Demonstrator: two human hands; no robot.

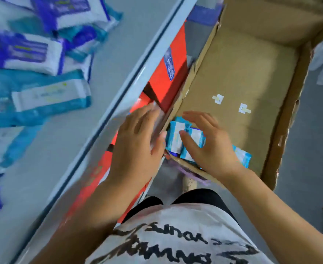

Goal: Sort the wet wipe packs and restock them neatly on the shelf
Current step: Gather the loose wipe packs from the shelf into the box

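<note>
On your far left, the grey shelf (pixel 103 77) carries a loose, unsorted heap of wet wipe packs. The purple-and-white packs (pixel 29 52) lie tilted over one another towards the back, and the large teal packs (pixel 50 96) lie nearer to you. They are blurred, so no print can be read.

The pale shelf rail (pixel 137 73) runs diagonally past them. Below it, on a lower level, stand red cartons (pixel 166 77).

Your left hand (pixel 136 141) lies over those cartons, against the left wall of the cardboard box (pixel 282 130). Its fingers are stretched nearly straight and close together, and they grip nothing that shows. Something glossy blurs beneath the fingertips, and you cannot tell what it is. The thumb tip sits just beside the small teal packs (pixel 176 138).

These small packs are bunched in the box's near left corner, touching one another. One more peeks out beyond your right wrist.

Your right hand (pixel 212 147) is over them inside the box, fingers spread and gently arched. The right thumb (pixel 187 140) rests on a pack, but the hand is not closed round any of them.

Further along the box floor sit two white stickers (pixel 218 99).
</note>
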